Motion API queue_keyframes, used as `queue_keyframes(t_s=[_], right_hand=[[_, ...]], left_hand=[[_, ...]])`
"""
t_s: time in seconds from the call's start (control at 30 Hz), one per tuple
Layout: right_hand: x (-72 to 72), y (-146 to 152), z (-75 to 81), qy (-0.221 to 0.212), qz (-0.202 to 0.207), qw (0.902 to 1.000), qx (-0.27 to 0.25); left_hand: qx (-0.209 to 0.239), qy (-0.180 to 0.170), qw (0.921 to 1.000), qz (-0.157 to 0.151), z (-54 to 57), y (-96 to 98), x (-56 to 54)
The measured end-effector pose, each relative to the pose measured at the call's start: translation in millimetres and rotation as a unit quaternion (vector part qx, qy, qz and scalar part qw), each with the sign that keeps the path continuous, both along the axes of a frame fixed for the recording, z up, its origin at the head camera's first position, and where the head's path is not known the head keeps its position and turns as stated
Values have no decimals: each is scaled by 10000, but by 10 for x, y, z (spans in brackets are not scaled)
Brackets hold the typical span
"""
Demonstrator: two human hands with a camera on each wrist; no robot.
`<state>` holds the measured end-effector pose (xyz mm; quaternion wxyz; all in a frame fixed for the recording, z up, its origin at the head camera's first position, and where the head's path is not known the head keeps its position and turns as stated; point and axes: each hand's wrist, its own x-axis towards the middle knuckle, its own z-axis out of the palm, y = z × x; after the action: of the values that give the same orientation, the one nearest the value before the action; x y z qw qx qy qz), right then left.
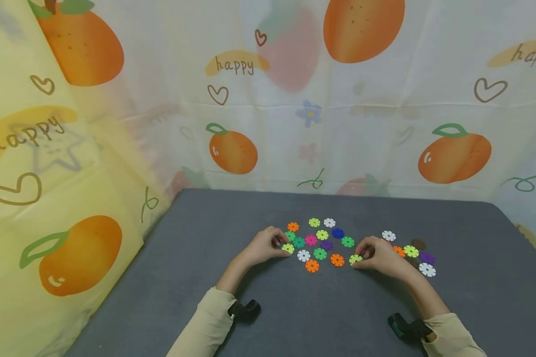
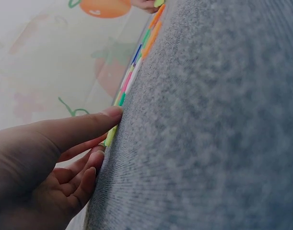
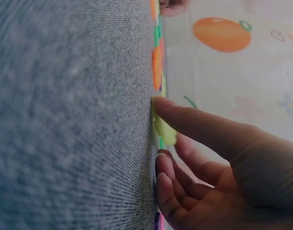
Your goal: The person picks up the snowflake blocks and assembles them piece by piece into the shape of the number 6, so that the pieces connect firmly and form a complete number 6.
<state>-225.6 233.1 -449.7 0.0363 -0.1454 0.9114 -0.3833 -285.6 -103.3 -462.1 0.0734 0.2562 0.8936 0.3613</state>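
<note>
Thin notched plastic discs in several colours lie flat on the grey table, most of them between the two hands. My left hand [image 1: 264, 246] holds a yellow-green disc [image 1: 287, 249] by its edges at the cluster's left side, thumb nearer me and fingers behind. At the cluster's right side, my right hand [image 1: 382, 256] pinches another yellow-green disc [image 3: 164, 130] between thumb and index finger, and this one looks slightly tilted. Close by are an orange disc [image 1: 337, 260], a green disc [image 1: 348, 242] and a white disc [image 1: 303, 255].
Right of the right hand lies a smaller group of discs, with a white disc [image 1: 427, 269], a purple disc [image 1: 427, 257] and a brown disc [image 1: 418, 243]; the hand partly covers it. A fruit-printed curtain [image 1: 285, 144] hangs behind the table [image 1: 303, 317] and along its left side.
</note>
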Motion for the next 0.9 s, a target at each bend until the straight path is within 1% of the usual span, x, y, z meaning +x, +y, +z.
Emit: queue_keyframes(t_s=[0.07,0.17,0.23,0.33,0.43,0.53,0.7,0.8,0.9], right_hand=[[-7,1,0,-76,2,9999,-108],[-16,-3,7,-356,59,9981,-496],[-21,-10,16,-526,94,9956,-770],[-22,-30,40,-617,135,9923,-1065],[-9,-69,83,-510,111,9906,-1268],[24,-137,145,-397,-98,9877,-1511],[97,-274,241,47,-342,9831,-1799],[136,-349,290,168,-418,9772,-2076],[178,-409,343,151,-491,9702,-2369]], left_hand=[[-49,23,10000,3,-1,1,-1],[-56,42,10000,-1,7,2,-3],[30,35,10000,-6,17,3,1],[241,-72,9997,46,35,16,2],[442,-125,9989,57,51,34,8],[615,-82,9981,59,76,61,24],[1036,-75,9946,68,142,127,72],[1427,-224,9895,55,184,176,99],[1906,-502,9804,-80,239,229,131]])
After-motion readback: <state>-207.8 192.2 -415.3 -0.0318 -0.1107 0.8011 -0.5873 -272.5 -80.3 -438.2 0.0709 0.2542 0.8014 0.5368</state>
